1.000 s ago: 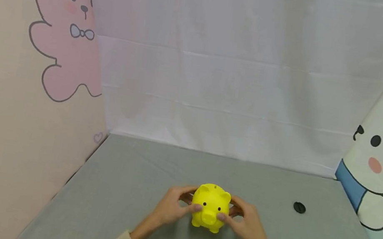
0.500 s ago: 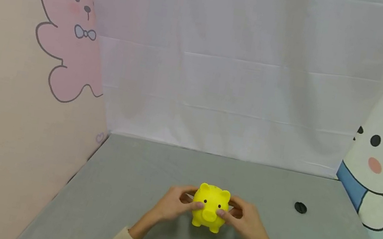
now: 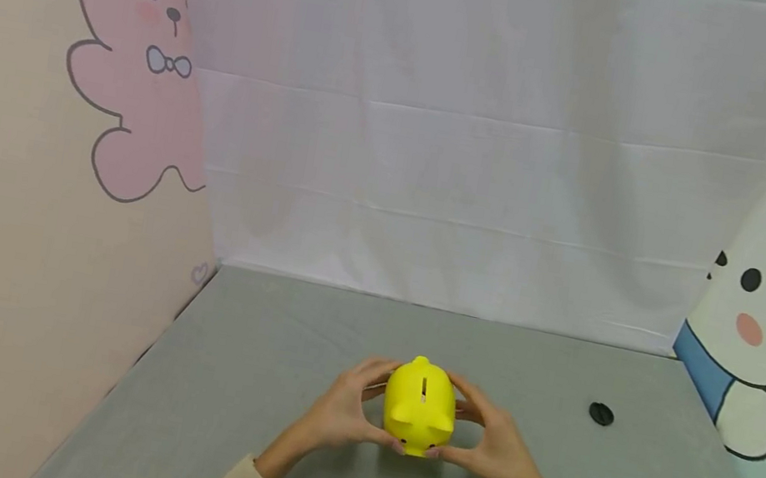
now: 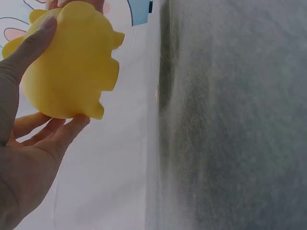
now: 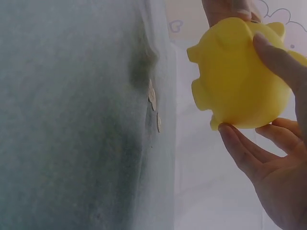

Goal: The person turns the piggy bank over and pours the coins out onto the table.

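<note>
A yellow piggy bank (image 3: 416, 414) is held off the table between both hands. In the head view its coin slot faces me and its snout points down toward me. My left hand (image 3: 349, 407) grips its left side, thumb at the face and fingers behind. On the other side my right hand (image 3: 494, 450) mirrors that hold. The right wrist view shows the piggy bank's stubby feet (image 5: 200, 95) clear of the surface, and a few thin coin-like discs (image 5: 152, 96) lying on the table. The head view hides those discs.
A grey cloth covers the table (image 3: 278, 323). Toward its right side lies a small black round plug (image 3: 600, 413). A white sheet (image 3: 446, 131) hangs along the back edge, and cartoon-printed panels (image 3: 139, 105) flank both sides.
Both hands have tilted the piggy bank forward. Its face, seen front-on before, has turned downward, and the slot on its back has come into full view.
</note>
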